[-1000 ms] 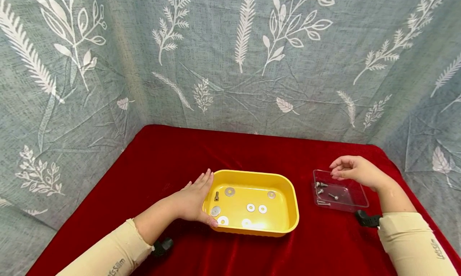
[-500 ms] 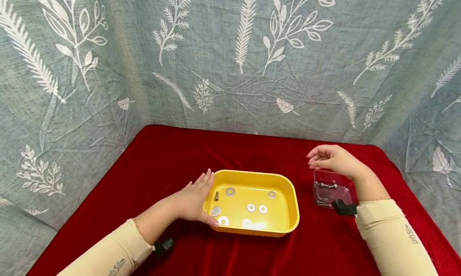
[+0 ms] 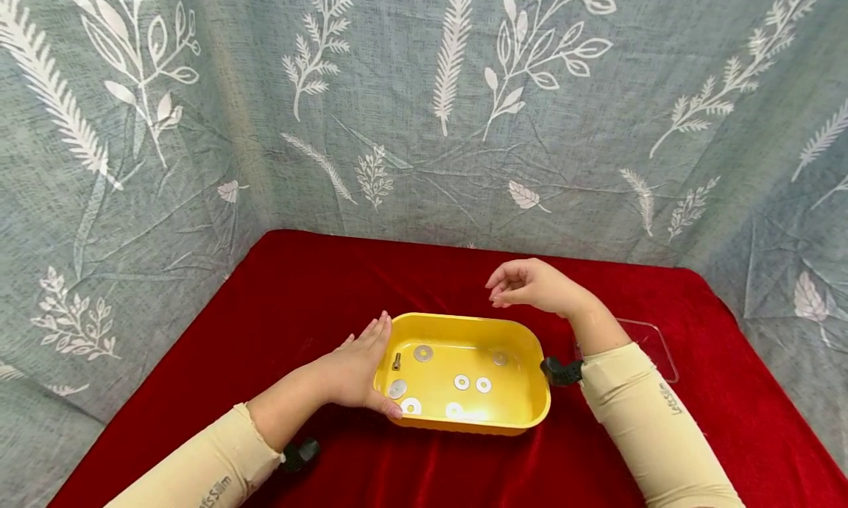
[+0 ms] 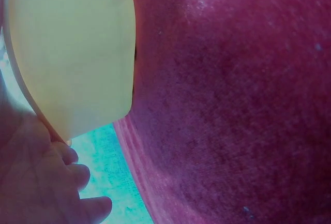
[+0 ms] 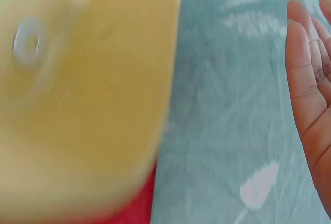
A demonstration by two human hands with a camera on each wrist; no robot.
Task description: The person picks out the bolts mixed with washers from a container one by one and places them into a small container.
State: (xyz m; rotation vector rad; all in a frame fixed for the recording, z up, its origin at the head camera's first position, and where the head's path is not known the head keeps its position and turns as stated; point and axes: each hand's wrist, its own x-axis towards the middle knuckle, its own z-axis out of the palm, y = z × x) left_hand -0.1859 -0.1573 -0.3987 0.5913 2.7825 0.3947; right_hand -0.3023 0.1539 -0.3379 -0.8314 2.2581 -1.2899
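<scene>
A yellow plastic tub (image 3: pixel 523 412) sits in the middle of the table, with several flat washers (image 3: pixel 483 385) and a socket-head bolt (image 3: pixel 396 361) inside. My left hand (image 3: pixel 351 367) rests against the tub's left end, thumb along the front rim and straight fingers at the back corner. In the left wrist view those fingers (image 4: pixel 96 209) show beside the tub's pale wall (image 4: pixel 77 43). Above and behind the tub's right back corner hovers my right hand (image 3: pixel 536 286), fingers loosely bent, nothing visible in it. The right wrist view has that hand (image 5: pixel 313 94) apart from the tub (image 5: pixel 124 79).
A clear plastic box (image 3: pixel 652 325) stands to the right, mostly hidden behind my right forearm. Red cloth (image 3: pixel 318 272) covers the table, and a grey-blue leaf-print curtain (image 3: pixel 397 125) hangs behind and at both sides.
My right hand has moved left from over the clear box to above the tub's back right corner, the forearm now covering most of that box. My left hand and the tub have stayed put.
</scene>
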